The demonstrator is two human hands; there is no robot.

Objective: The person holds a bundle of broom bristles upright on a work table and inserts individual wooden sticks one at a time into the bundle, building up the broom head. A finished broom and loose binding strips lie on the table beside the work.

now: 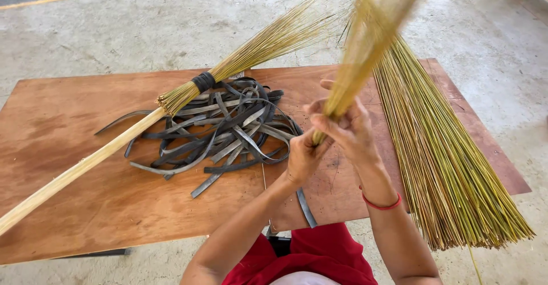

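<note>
Concrete floor (pixel 171 28) under a brown plywood desk (pixel 85 193) | both hands at desk's 5 o'clock: right hand (pixel 348 128) clenched around a bundle of straw sticks (pixel 365 39) tilted up toward 12, left hand (pixel 302 158) closed at its lower end | finished broom (pixel 114 145) at 10 | black strips (pixel 228 131) centre | loose stick pile (pixel 439 159) at 3

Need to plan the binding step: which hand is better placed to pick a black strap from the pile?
Left, probably. The left hand sits beside the black strap pile, gripping only the bundle's lower end. The right hand is wrapped around the raised bundle, supporting it, farther from the straps and nearer the loose stick pile.
</note>
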